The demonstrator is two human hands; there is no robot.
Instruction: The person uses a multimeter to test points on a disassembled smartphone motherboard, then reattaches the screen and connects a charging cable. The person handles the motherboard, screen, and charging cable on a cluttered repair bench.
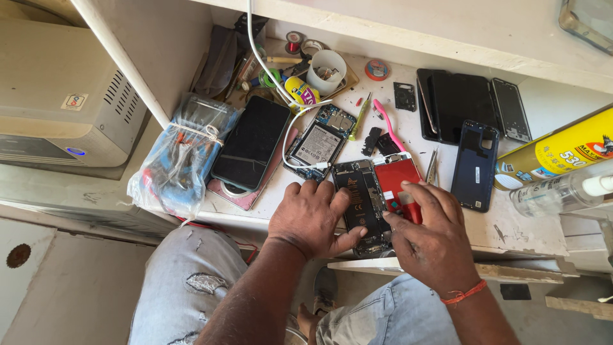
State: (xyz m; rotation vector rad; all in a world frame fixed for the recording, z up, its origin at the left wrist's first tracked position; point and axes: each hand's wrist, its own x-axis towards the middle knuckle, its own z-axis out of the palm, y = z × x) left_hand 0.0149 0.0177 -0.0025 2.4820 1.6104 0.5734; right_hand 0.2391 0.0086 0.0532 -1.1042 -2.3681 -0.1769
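At the table (523, 233) edge, our left hand (310, 217) should clamp the opened phone (361, 198) firmly while our right hand (428, 239), fingers pressing, holds its red panel (396, 179).

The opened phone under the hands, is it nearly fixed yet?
Not yet. Done: the opened phone has its red screen panel folded aside, its insides bare. In hand: the left hand steadies it while the right hand presses at the seam. Left: it is not closed; tweezers lie beside it.
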